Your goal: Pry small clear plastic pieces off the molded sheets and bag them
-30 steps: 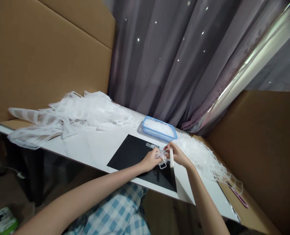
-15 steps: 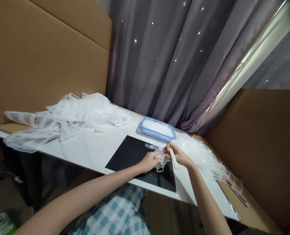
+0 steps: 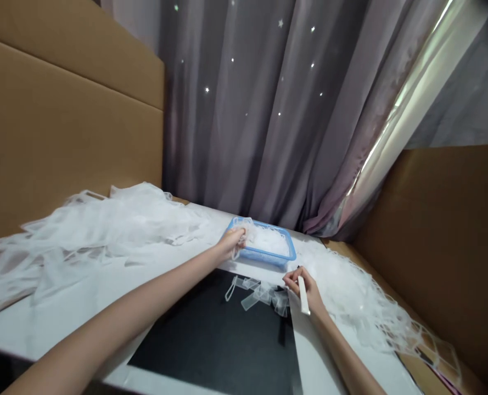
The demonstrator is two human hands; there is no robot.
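Note:
My left hand [image 3: 230, 244] is closed around a clump of thin, whitish see-through plastic loops [image 3: 247, 226]. It hovers at the left end of a blue plastic basket [image 3: 268, 255] filled with similar white pieces. Between the fingers of my right hand [image 3: 307, 285] is a slim white-handled tool [image 3: 303, 296], held like a pen; its working end is mostly hidden. Just left of that hand, several flat translucent strips [image 3: 262, 293] and a small loop lie on the far part of a black mat [image 3: 219, 340].
A big heap of sheer white strips [image 3: 116, 225] covers the table's left side. To the right spreads a pile of white looped offcuts [image 3: 354, 296]. Cardboard walls [image 3: 71, 126] flank the white table [image 3: 74, 299], with a grey star-dotted curtain [image 3: 235, 137] behind.
My left hand has moved from the black mat up to the basket, carrying the clump of loops. My right hand keeps the white-handled tool, now apart from the left. The view has shifted closer.

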